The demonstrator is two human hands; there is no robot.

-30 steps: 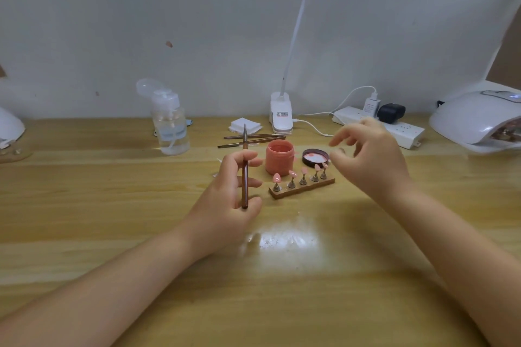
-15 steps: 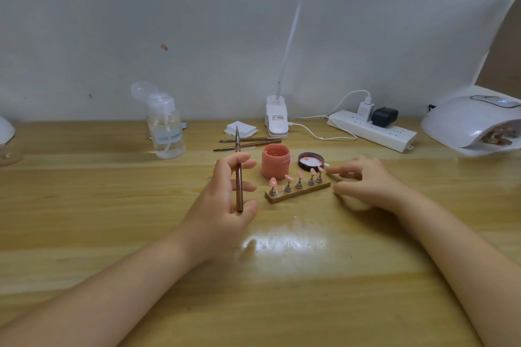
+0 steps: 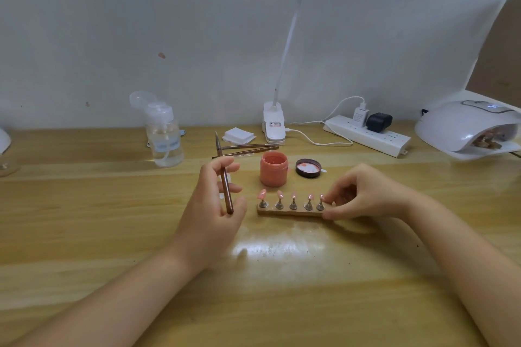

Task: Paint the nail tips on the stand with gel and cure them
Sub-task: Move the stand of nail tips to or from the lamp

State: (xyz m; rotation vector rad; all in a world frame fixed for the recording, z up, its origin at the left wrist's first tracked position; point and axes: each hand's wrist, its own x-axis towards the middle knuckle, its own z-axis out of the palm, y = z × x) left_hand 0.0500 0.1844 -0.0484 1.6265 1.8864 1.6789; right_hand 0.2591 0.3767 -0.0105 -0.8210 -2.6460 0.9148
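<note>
A small wooden stand (image 3: 290, 212) lies on the table with several pink nail tips (image 3: 293, 196) on metal pegs. My right hand (image 3: 363, 194) pinches the stand's right end between thumb and fingers. My left hand (image 3: 214, 205) holds a brown gel brush (image 3: 224, 180) upright, just left of the stand. Behind the stand sit an open pink gel jar (image 3: 273, 169) and its dark lid (image 3: 308, 168), lying inside-up. The white curing lamp (image 3: 468, 129) stands at the far right.
Two more brushes (image 3: 248, 149) and a stack of white pads (image 3: 239, 135) lie behind the jar. A clear pump bottle (image 3: 165, 135) stands at the back left. A clip desk lamp (image 3: 274, 124), its cable and a power strip (image 3: 366, 135) line the back edge.
My right hand came down from above the lid to the table and took hold of the stand's right end. The stand has turned square to me. My left hand kept the brush upright.
</note>
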